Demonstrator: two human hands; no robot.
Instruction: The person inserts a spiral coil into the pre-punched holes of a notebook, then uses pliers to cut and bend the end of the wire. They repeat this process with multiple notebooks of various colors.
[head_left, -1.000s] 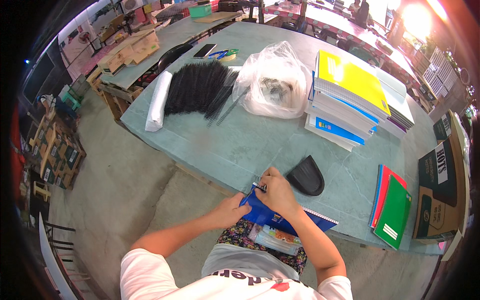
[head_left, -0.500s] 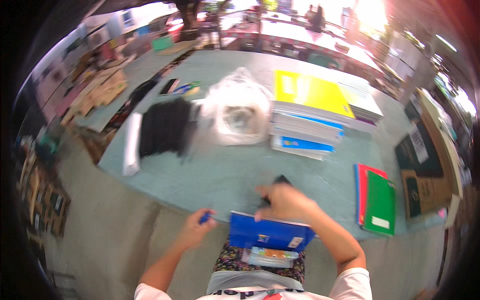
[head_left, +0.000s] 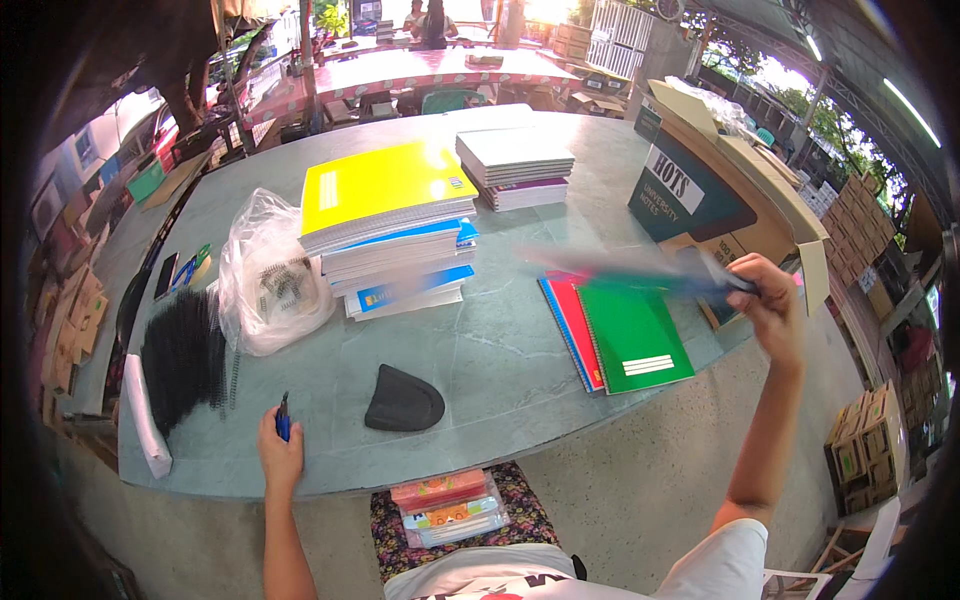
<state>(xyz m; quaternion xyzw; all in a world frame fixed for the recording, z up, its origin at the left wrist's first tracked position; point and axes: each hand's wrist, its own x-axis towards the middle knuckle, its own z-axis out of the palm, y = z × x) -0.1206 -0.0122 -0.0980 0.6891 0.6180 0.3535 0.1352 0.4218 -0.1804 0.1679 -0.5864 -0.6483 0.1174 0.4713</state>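
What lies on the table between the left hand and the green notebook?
In the head view, a dark rounded pouch lies between the left hand and green notebook.

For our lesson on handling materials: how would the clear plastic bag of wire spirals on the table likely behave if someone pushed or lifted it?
The clear plastic bag looks thin and crumpled, so it would probably sag and change shape rather than slide as one piece. The wire spirals lie loose inside, so they would likely shift and bunch. It seems light for its bulk.

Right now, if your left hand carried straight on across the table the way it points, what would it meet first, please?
Probably the black spiral bindings: the left hand, holding a small blue tool, points up-table, and the clear bag lies beyond. Depth is uncertain.
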